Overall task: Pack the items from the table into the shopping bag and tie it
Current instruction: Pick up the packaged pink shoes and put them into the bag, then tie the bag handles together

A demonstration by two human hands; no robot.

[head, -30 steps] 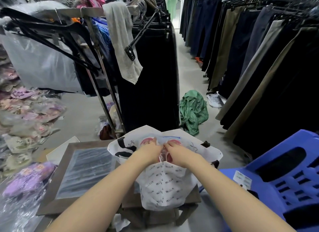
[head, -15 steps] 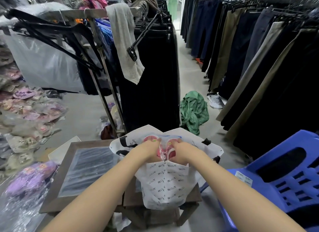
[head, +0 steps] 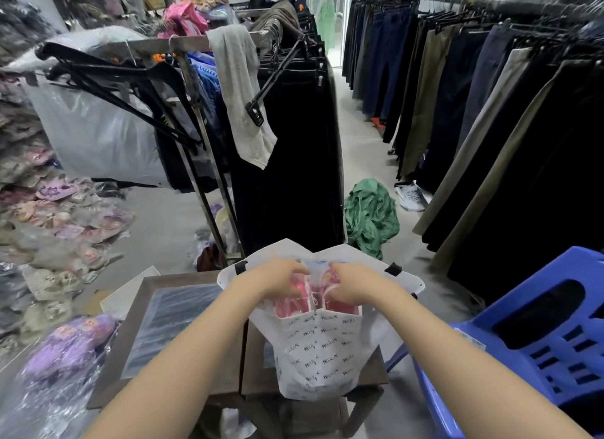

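My left hand (head: 274, 280) and right hand (head: 354, 285) grip the pink, plastic-wrapped item (head: 295, 303) inside the soft white bag (head: 322, 350) at the table (head: 183, 383) edge.

Grey floor (head: 356, 151) — trouser racks (head: 490, 111) beside a blue chair (head: 539, 340).

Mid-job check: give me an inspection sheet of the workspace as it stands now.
Surface: dark wooden table, bag on its right part.
Job's things: white printed shopping bag open, untied; pink packaged item in its mouth.
Clutter: purple plastic-wrapped bundle left of the table.
Hands: left hand and right hand on the pink item; grip unclear.
Cables: nothing seen.
Surroundings: blue plastic chair, green cloth heap, racks of trousers.
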